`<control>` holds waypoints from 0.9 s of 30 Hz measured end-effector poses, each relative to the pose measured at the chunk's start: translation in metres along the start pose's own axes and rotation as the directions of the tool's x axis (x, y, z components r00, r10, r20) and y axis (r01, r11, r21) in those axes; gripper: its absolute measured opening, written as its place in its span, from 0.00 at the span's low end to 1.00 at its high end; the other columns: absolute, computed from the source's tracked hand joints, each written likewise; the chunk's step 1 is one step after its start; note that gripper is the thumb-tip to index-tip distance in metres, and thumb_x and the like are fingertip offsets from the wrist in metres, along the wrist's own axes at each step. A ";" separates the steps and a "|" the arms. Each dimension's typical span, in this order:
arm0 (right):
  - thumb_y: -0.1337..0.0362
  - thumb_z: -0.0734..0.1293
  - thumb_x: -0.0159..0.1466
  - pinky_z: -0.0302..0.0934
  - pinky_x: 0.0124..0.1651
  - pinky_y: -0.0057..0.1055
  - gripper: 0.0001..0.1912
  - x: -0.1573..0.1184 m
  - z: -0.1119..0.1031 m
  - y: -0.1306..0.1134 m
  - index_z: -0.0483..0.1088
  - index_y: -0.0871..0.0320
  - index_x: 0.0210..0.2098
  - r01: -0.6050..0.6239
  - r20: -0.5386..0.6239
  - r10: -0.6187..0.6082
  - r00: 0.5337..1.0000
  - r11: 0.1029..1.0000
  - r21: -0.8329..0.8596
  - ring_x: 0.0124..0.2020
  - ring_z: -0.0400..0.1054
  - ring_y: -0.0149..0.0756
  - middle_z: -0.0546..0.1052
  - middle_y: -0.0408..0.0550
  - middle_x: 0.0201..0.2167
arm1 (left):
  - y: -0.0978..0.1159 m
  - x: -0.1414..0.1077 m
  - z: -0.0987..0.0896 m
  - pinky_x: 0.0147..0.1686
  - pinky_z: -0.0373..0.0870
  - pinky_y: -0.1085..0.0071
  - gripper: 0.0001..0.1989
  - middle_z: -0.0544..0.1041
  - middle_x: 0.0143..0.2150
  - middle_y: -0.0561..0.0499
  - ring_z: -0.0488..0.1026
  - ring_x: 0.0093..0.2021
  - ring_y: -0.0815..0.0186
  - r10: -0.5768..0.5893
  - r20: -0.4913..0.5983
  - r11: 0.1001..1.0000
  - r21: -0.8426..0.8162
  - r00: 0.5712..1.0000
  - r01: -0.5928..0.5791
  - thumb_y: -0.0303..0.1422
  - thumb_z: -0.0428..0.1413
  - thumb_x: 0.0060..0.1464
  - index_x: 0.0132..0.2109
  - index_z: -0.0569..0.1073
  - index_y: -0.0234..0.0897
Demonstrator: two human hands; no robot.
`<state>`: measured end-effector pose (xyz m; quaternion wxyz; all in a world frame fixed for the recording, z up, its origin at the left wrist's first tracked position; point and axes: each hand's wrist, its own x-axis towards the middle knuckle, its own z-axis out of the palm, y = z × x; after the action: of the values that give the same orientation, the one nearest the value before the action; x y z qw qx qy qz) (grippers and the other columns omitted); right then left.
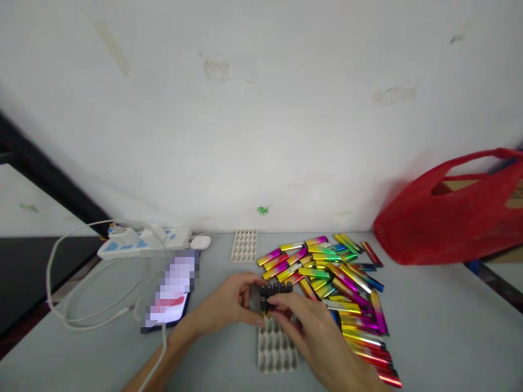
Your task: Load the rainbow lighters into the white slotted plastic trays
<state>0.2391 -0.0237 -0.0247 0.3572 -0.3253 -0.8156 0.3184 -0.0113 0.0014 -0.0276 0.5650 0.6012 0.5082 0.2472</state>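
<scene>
A pale moulded tray [278, 359] with rows of hollows lies on the table in front of me. Several small black cylinders [276, 287] stand upright in its far end. Curled round the tray's far left side, my left hand [232, 302] has its index finger by the back row and its thumb at the edge. My right hand [312, 326] comes over the tray from the right, with thumb and index finger pinched at a black cylinder in the second row. The fingers partly hide that piece. Shiny multicoloured tubes [322, 272] with dark ends lie heaped beyond and beside my right hand.
A second pale tray [244, 245] lies near the wall. At left are a phone [174, 291], a white power strip [143, 242] with plugs, a white case [200, 242] and loose white cables [87, 326]. A red bag [441, 218] stands at the back right.
</scene>
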 end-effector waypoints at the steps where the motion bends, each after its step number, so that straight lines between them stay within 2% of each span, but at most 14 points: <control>1: 0.68 0.68 0.77 0.72 0.52 0.34 0.15 0.000 -0.001 -0.001 0.74 0.49 0.60 0.017 0.002 -0.017 1.000 1.000 -0.017 0.47 0.82 0.40 0.85 0.47 0.48 | -0.001 0.000 0.000 0.27 0.55 0.74 0.33 0.69 0.28 0.61 0.62 0.30 0.69 0.002 0.001 1.000 -0.006 1.000 -0.002 0.41 0.81 0.37 0.50 0.81 0.35; 5: 0.69 0.66 0.77 0.72 0.50 0.37 0.15 0.002 -0.004 -0.005 0.74 0.52 0.61 0.097 0.001 -0.098 0.995 0.990 -0.099 0.47 0.82 0.43 0.86 0.51 0.49 | -0.003 0.001 -0.001 0.28 0.56 0.74 0.34 0.71 0.31 0.59 0.64 0.31 0.68 0.030 0.012 0.999 -0.022 0.999 -0.029 0.42 0.81 0.37 0.51 0.81 0.36; 10: 0.64 0.68 0.77 0.67 0.39 0.37 0.14 0.002 -0.005 -0.002 0.77 0.57 0.60 0.183 -0.002 -0.188 0.982 0.958 -0.222 0.35 0.81 0.43 0.87 0.52 0.40 | -0.007 0.004 -0.002 0.28 0.58 0.74 0.35 0.73 0.30 0.58 0.65 0.30 0.68 0.059 0.034 0.998 -0.024 0.998 -0.059 0.45 0.81 0.37 0.51 0.82 0.36; 17: 0.64 0.67 0.78 0.60 0.33 0.37 0.14 0.002 -0.006 0.001 0.79 0.59 0.59 0.220 -0.001 -0.232 0.973 0.923 -0.315 0.26 0.78 0.40 0.86 0.49 0.31 | -0.010 0.005 -0.003 0.30 0.63 0.73 0.38 0.77 0.33 0.55 0.70 0.33 0.65 0.049 0.036 0.999 -0.016 0.998 -0.049 0.45 0.81 0.36 0.54 0.82 0.38; 23: 0.64 0.67 0.78 0.58 0.33 0.37 0.13 0.003 -0.007 0.004 0.81 0.57 0.57 0.229 0.009 -0.239 0.971 0.915 -0.332 0.26 0.78 0.40 0.86 0.48 0.30 | -0.012 0.005 -0.003 0.30 0.63 0.73 0.40 0.75 0.32 0.56 0.69 0.32 0.65 0.048 0.023 0.999 0.000 0.999 -0.048 0.46 0.81 0.36 0.56 0.82 0.37; 27: 0.66 0.67 0.78 0.59 0.33 0.38 0.13 0.002 -0.004 0.006 0.79 0.57 0.58 0.251 -0.023 -0.273 0.962 0.910 -0.329 0.26 0.78 0.39 0.86 0.46 0.31 | -0.011 0.005 -0.003 0.29 0.61 0.75 0.41 0.75 0.32 0.57 0.67 0.31 0.67 0.044 0.032 0.999 -0.008 0.999 -0.044 0.47 0.81 0.35 0.56 0.81 0.36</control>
<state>0.2435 -0.0173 -0.0265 0.3662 -0.2775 -0.8802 0.1185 -0.0157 0.0053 -0.0388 0.5698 0.6140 0.4847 0.2519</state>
